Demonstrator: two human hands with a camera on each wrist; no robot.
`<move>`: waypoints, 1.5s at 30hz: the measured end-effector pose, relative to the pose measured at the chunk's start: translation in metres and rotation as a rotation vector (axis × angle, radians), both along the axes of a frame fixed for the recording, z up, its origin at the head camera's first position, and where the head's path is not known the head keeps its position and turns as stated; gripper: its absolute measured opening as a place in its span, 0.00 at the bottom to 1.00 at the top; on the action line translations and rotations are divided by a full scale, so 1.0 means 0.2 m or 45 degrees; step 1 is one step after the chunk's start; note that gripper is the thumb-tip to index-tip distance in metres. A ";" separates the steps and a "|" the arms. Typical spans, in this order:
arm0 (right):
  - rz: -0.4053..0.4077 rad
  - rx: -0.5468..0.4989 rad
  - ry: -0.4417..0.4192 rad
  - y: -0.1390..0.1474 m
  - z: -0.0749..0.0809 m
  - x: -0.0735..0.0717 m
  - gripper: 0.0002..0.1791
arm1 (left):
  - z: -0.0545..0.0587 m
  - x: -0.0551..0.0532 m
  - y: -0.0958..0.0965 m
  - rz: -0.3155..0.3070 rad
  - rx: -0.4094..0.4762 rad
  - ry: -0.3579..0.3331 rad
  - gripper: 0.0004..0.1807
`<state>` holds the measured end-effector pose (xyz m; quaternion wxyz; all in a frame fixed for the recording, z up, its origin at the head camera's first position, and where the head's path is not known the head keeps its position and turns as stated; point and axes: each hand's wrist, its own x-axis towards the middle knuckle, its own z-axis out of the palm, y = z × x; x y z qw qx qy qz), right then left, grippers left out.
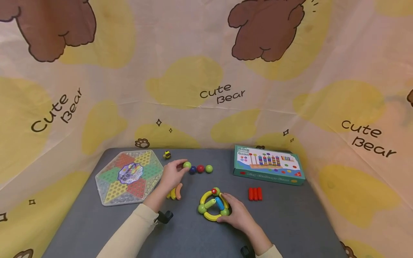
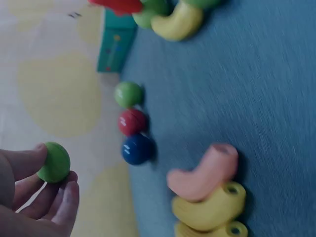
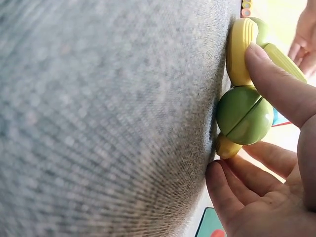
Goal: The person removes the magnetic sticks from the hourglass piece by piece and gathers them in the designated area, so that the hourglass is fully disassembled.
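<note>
My left hand pinches a green ball between thumb and fingers, beside a row of balls. In that row are a blue ball, a red ball and another green ball. My right hand grips the right side of a ring of yellow curved pieces and green balls, thumb in front and fingers behind. On the ring stand a light green rod and a blue rod, both tilted. A red piece sits at its far ball.
Yellow curved pieces and a pink one lie near my left forearm. Left is a hexagonal checkers board, with a small bee toy behind. A green game box and three red rods are on the right.
</note>
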<state>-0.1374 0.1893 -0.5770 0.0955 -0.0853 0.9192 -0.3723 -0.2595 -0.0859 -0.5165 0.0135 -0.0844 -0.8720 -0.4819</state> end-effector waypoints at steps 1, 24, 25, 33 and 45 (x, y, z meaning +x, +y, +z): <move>0.003 0.001 0.001 0.00 0.00 0.00 0.50 | -0.01 -0.02 -0.01 0.008 -0.009 -0.005 0.19; -0.011 -0.008 -0.015 -0.01 0.01 0.00 0.51 | -0.24 -0.24 -0.03 -0.009 -0.322 -0.148 0.20; -0.008 -0.007 -0.018 -0.01 0.01 0.00 0.51 | -0.24 -0.24 -0.03 -0.007 -0.318 -0.150 0.19; -0.002 -0.005 -0.021 -0.02 0.00 -0.01 0.51 | -0.24 -0.24 -0.04 -0.024 -0.326 -0.115 0.21; 0.004 -0.010 -0.011 -0.01 -0.01 -0.01 0.51 | -0.21 -0.18 -0.02 -0.005 -0.378 -0.056 0.27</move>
